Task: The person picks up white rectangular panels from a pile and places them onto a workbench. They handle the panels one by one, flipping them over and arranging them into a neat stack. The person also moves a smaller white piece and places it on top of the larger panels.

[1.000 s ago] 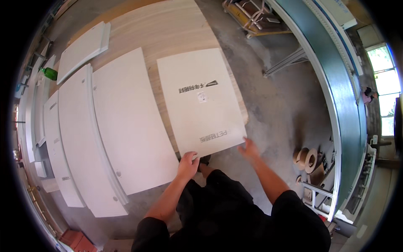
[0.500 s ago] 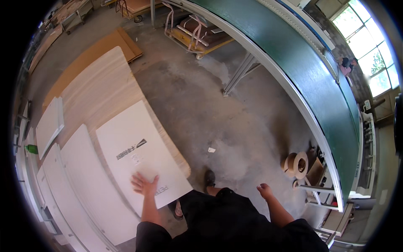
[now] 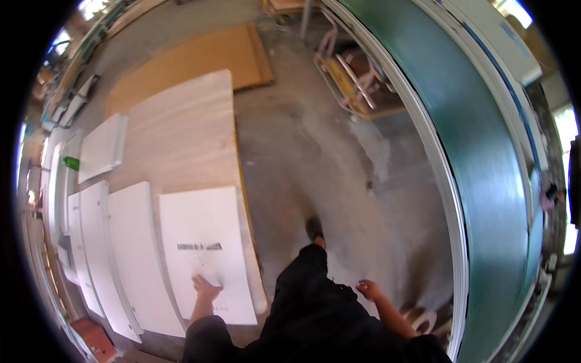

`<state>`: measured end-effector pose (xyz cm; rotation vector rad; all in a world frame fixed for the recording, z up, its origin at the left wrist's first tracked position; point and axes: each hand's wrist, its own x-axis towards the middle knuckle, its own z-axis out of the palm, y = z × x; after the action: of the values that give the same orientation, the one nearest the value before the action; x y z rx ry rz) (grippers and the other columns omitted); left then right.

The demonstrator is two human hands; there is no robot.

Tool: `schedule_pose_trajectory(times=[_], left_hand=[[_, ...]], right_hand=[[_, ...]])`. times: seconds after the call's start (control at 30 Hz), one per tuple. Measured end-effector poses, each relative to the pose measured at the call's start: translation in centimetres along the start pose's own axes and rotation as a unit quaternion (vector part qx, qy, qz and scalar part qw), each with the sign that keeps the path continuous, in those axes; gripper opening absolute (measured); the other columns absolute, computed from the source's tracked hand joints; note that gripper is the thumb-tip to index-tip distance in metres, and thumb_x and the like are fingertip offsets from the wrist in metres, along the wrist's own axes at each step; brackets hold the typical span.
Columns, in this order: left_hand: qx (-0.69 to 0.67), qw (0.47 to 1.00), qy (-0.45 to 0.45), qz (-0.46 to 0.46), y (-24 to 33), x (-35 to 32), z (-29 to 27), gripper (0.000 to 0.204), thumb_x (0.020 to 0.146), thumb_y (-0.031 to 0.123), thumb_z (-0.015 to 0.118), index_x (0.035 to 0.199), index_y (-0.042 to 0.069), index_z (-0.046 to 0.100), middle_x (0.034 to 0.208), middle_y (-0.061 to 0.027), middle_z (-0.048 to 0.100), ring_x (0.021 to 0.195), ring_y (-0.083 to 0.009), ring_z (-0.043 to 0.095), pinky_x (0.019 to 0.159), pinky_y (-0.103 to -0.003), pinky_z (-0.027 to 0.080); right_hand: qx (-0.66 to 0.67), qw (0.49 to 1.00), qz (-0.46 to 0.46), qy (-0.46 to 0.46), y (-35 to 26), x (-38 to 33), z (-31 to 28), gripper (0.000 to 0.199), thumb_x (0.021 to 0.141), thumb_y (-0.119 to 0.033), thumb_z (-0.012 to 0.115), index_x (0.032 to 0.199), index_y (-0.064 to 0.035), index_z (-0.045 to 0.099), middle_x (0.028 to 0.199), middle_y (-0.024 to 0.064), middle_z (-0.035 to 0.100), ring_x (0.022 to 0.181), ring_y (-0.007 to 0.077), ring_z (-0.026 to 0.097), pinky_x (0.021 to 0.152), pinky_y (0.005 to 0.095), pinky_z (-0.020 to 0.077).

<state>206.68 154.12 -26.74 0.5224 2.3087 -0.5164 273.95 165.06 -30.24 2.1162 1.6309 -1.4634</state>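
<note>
My left hand (image 3: 207,289) rests on a flat white carton (image 3: 233,254) with dark printing, its fingers spread and holding nothing. The carton lies on the near right part of a large pale wood-grain board (image 3: 181,133). Just left of it are long white panels (image 3: 134,224) (image 3: 100,218), lying side by side. My right hand (image 3: 368,290) hangs in the air beside my right thigh, away from any object. Its fingers look loosely curled, with nothing seen in them, though the hand is small and slightly blurred.
A green-belted conveyor (image 3: 460,121) runs along the right side. Brown cardboard sheets (image 3: 248,54) lie beyond the board, and a trolley (image 3: 357,85) stands under the conveyor's far part. Smaller white panels (image 3: 100,148) and a green object (image 3: 71,163) are at far left.
My view has turned and I have stepped forward, with one foot now ahead. The left hand stays open on the carton. My right hand now appears closer to my thigh.
</note>
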Motion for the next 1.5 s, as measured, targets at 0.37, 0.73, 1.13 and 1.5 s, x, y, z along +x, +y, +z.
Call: schedule_pose_trajectory(times=[0.37, 0.73, 1.13, 1.5], left_hand=[[-0.305, 0.893, 0.094, 0.317, 33.7, 0.2, -25.3, 0.063, 0.090, 0.041, 0.067, 0.138, 0.002, 0.053, 0.140, -0.0250, 0.053, 0.132, -0.0396, 0.049, 0.110, -0.045, 0.041], [-0.701, 0.693, 0.165, -0.044, 38.4, 12.1, -27.7, 0.039, 0.097, 0.030, 0.061, 0.122, 0.000, 0.064, 0.114, -0.0150, 0.070, 0.108, -0.0251, 0.064, 0.093, -0.036, 0.050], [-0.786, 0.457, 0.316, -0.271, 28.0, 32.7, -40.1, 0.035, 0.097, 0.026, 0.059, 0.122, 0.000, 0.062, 0.112, -0.0118, 0.069, 0.105, -0.0241, 0.063, 0.092, -0.039, 0.048], [-0.510, 0.830, 0.042, -0.224, 26.4, 37.1, -50.1, 0.131, 0.068, 0.067, 0.078, 0.162, 0.019, 0.001, 0.167, -0.0170, -0.011, 0.151, -0.0431, -0.018, 0.120, -0.058, -0.006]], right_hand=[[0.344, 0.928, 0.081, 0.117, -20.3, 30.6, -28.9, 0.015, 0.094, -0.027, 0.062, 0.101, -0.0139, 0.062, 0.076, -0.0015, 0.061, 0.064, 0.0107, 0.056, 0.051, 0.0271, 0.0415], [-0.164, 0.982, -0.083, -0.041, -62.4, 60.9, -31.2, 0.029, 0.091, -0.034, 0.066, 0.088, -0.0054, 0.064, 0.076, 0.0077, 0.062, 0.067, 0.0205, 0.057, 0.060, 0.0368, 0.0462], [-0.029, 0.936, -0.268, -0.228, -112.1, 63.6, -3.3, 0.021, 0.096, -0.024, 0.064, 0.112, -0.0096, 0.064, 0.096, 0.0036, 0.069, 0.081, 0.0130, 0.064, 0.069, 0.0287, 0.0503], [-0.128, 0.806, -0.388, -0.428, -136.8, 53.9, 33.4, 0.032, 0.095, -0.028, 0.066, 0.120, -0.0096, 0.061, 0.102, 0.0039, 0.065, 0.089, 0.0126, 0.061, 0.075, 0.0297, 0.0486]])
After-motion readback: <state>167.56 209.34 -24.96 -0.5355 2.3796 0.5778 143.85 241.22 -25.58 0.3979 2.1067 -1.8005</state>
